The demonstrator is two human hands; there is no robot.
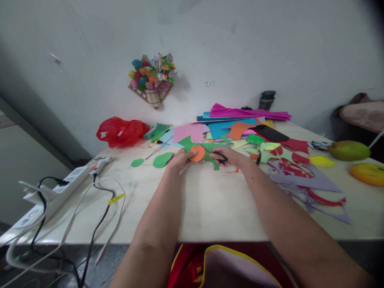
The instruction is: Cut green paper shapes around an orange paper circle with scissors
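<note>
An orange paper circle (198,153) is pinched between the thumb and fingers of my left hand (181,159). My right hand (225,156) is closed round the black handles of a pair of scissors (220,156). The blades point up and left, beside the circle's right edge. Behind both hands lies a cut green sheet (185,143). Left of my left hand are green paper ovals (162,160) that overlap, and a smaller green oval (137,162) lies farther left.
Coloured sheets (188,133) and a red plastic bag (120,132) lie at the back. Purple scraps (322,180) and two fruits, one green (349,150) and one orange (367,174), are at the right. A power strip (64,188) with cables occupies the left.
</note>
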